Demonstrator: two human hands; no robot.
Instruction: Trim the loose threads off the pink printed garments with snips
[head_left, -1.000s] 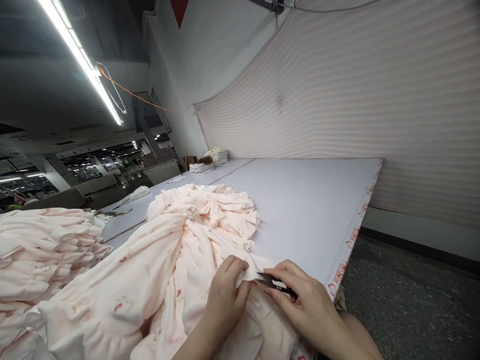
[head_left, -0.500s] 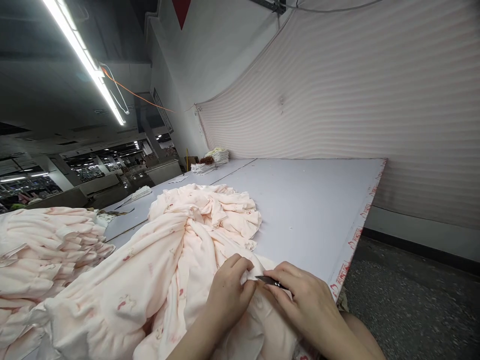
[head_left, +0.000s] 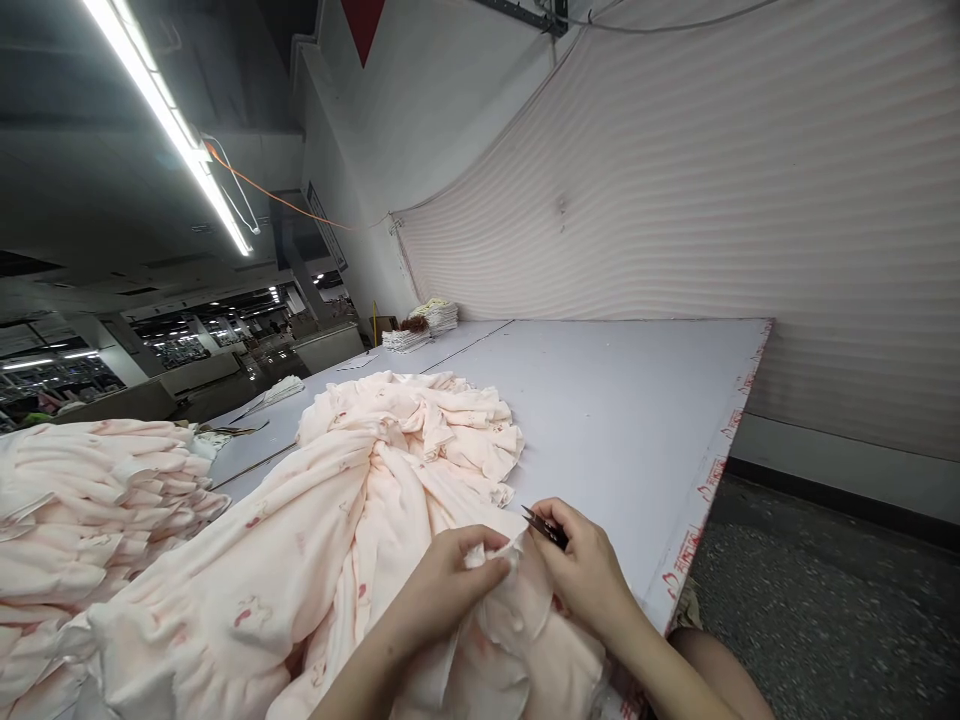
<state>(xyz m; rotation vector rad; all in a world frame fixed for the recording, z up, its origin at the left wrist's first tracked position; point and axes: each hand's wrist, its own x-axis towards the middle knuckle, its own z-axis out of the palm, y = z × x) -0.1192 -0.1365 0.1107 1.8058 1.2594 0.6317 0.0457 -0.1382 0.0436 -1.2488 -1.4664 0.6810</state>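
Pale pink printed fabric [head_left: 300, 540] lies gathered in front of me, its bunched far end fanning out on the table. My left hand [head_left: 457, 575] pinches a white edge of this fabric between thumb and fingers. Close by on the right, my right hand [head_left: 581, 560] grips small dark thread snips [head_left: 546, 525], whose pointed tips face up and left, just above the pinched edge. Its lower fingers are partly hidden, and whether they also touch the cloth I cannot tell. The near part of the fabric hangs below both hands.
A second heap of pink fabric [head_left: 90, 520] sits at the left. The pale table [head_left: 615, 420] has red-printed tape along its right edge. Folded cloth stacks [head_left: 435, 315] stand at the far end, by a striped hanging sheet [head_left: 675, 200]. Dark floor [head_left: 825, 590] lies to the right.
The snips have tilted upward and lifted off the fabric edge, and my right hand has turned with them. My left hand has shifted slightly down, raising the pinched edge.
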